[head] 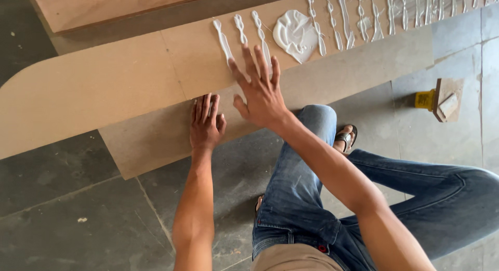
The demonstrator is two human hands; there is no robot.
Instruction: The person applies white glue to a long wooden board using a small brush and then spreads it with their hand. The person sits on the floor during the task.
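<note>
Head view looks down at a squatting person in blue jeans (306, 198). Left hand (205, 124), grip released and flat, presses on the lower fibreboard sheet (150, 141) lying on the grey tiled floor (67, 208). Right hand (260, 91), fingers spread and holding nothing, rests on the upper curved board (88, 89), fingertips touching wavy white glue lines (244, 34). A glue puddle (293, 34) sits just beside them.

Head camera looks steeply down, close over the board (104, 89), perhaps slightly tilted.
</note>
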